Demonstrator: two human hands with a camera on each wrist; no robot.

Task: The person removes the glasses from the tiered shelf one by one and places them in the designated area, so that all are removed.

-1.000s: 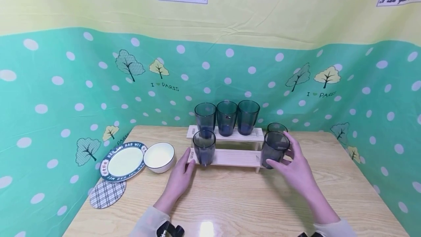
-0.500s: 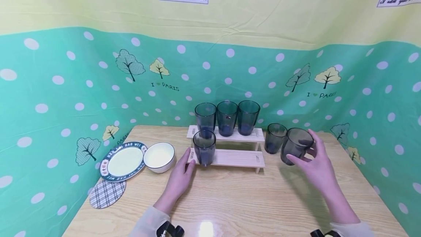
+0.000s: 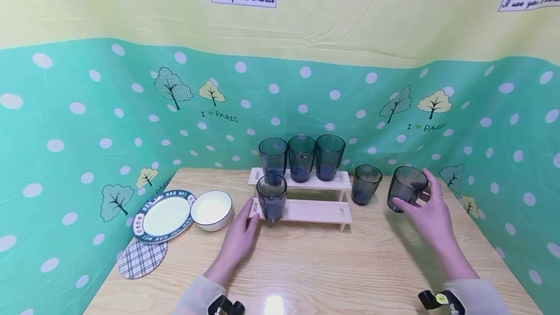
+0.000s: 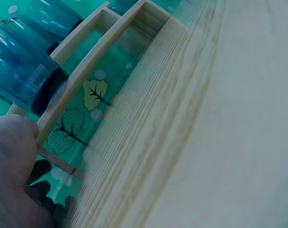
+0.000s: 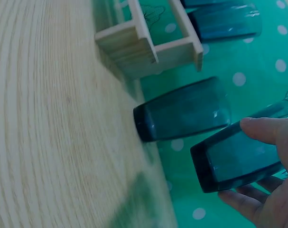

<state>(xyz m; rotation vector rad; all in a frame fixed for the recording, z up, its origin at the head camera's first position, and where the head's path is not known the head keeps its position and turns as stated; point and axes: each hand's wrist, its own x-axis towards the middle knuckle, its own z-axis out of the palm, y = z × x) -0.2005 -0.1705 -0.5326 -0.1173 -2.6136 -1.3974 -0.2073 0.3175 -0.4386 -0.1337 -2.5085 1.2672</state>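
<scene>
My right hand [image 3: 430, 210] grips a dark tinted glass tumbler [image 3: 404, 191] between thumb and fingers, tilted and raised above the right of the table. A second tumbler [image 3: 365, 186] stands upright on the table between it and the two-tier wooden rack [image 3: 315, 210]. My left hand [image 3: 239, 235] holds the left end of the rack's lower tier, the thumb in front and the other fingers partly hidden behind in the left wrist view. Beside that thumb, one tumbler [image 3: 272, 203] stands on the lower tier. Three more, including the middle tumbler [image 3: 302, 159], line the upper tier.
To the left of the rack stands a white bowl [image 3: 211, 208] with a dark rim, touching or close to a blue-rimmed plate [image 3: 164, 215]. A round plaid coaster [image 3: 143, 260] lies partly under the plate. Patterned cloth [image 3: 280, 91] walls in the wooden table [image 3: 302, 266].
My right hand has carried its tumbler rightward from the right end of the lower tier, uncovering the tumbler standing behind it. My left hand stays at the rack.
</scene>
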